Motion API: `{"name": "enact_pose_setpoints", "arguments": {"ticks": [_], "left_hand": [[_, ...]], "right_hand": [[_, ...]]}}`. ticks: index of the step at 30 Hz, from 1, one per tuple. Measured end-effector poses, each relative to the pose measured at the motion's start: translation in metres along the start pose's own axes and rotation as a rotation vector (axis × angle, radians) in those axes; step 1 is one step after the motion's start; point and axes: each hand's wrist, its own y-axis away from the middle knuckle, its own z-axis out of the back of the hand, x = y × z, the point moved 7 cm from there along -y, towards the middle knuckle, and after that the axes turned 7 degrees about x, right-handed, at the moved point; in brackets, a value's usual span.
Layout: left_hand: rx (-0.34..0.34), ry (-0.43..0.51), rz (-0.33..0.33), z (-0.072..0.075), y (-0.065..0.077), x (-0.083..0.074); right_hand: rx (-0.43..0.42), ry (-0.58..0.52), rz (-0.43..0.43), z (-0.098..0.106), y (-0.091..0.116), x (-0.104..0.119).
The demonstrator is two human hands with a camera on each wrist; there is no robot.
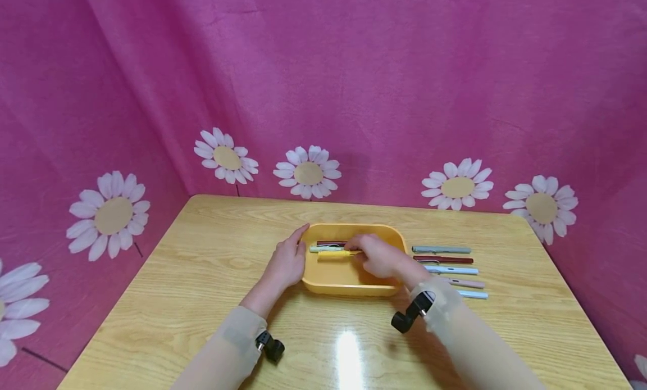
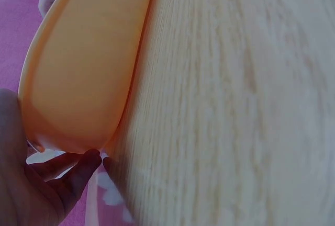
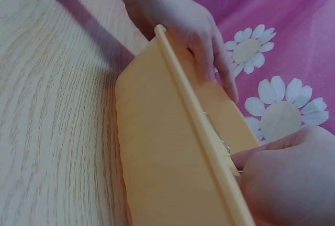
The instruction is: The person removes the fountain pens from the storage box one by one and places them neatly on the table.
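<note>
My left hand (image 1: 287,262) grips the left end of a yellow-orange plastic tray (image 1: 349,290), with its fingers against the end wall in the left wrist view. Inside the tray, my right hand (image 1: 380,256) pinches a yellow pen (image 1: 332,255) by its right end. The pen lies roughly level, its metal clip (image 3: 226,146) partly visible over the rim in the right wrist view. Just behind it in the tray are a pale green pen (image 1: 318,249) and a dark red pen (image 1: 328,244). My right hand hides their right ends.
Right of the tray, several pens lie in a column on the wooden table (image 1: 202,277): grey-green (image 1: 445,249), dark red (image 1: 450,260), light blue (image 1: 460,271), pink (image 1: 467,283) and another light blue (image 1: 475,294). My right forearm covers some left ends. A magenta flowered cloth (image 1: 354,98) hangs behind.
</note>
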Motion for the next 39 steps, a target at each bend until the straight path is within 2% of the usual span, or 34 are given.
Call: {"name": "enact_pose_setpoints", "arguments": {"ticks": [4, 9, 23, 31, 36, 39], "left_hand": [[0.003, -0.004, 0.011, 0.000, 0.001, 0.000], [-0.006, -0.010, -0.007, 0.002, 0.000, -0.002], [-0.015, -0.008, -0.015, 0.004, -0.001, -0.004], [0.001, -0.002, -0.006, 0.002, -0.002, -0.004], [0.015, 0.007, 0.008, -0.001, 0.000, -0.002], [0.006, -0.002, -0.008, -0.001, 0.002, -0.003]], "right_hand": [[-0.026, -0.036, 0.032, 0.008, 0.008, 0.004], [-0.078, -0.039, 0.078, 0.020, 0.019, 0.009], [-0.176, -0.061, 0.100, 0.050, 0.056, 0.015], [-0.224, -0.059, 0.071, 0.066, 0.083, 0.016], [-0.230, -0.053, 0.052, 0.068, 0.099, 0.013], [-0.229, -0.061, 0.036, 0.068, 0.107, 0.012]]}}
